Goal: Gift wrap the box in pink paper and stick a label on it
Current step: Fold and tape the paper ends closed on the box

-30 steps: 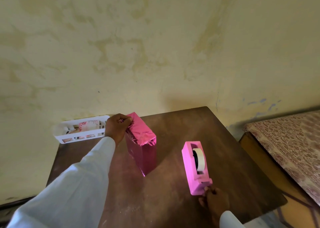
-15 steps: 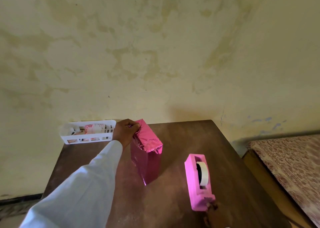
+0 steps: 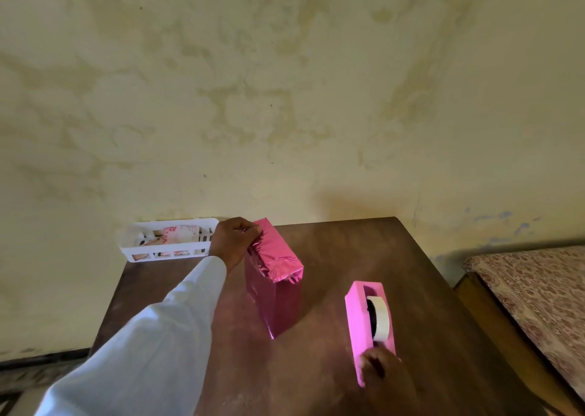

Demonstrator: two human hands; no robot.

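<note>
The box wrapped in shiny pink paper stands upright on end in the middle of the brown table. My left hand grips the folded paper at the box's top far corner, fingers curled over the edge. A pink tape dispenser with a white tape roll lies to the right of the box. My right hand lies on the dispenser's near end with its fingers at the cutter; whether it pinches tape is hidden.
A white slotted basket holding paper pieces with pink patterns sits at the table's far left corner against the stained wall. A bed with a patterned cover stands to the right of the table.
The view has tilted up, so table and hands sit lower in frame. My left hand keeps its hold on the box top. My right hand stays at the dispenser's near end.
</note>
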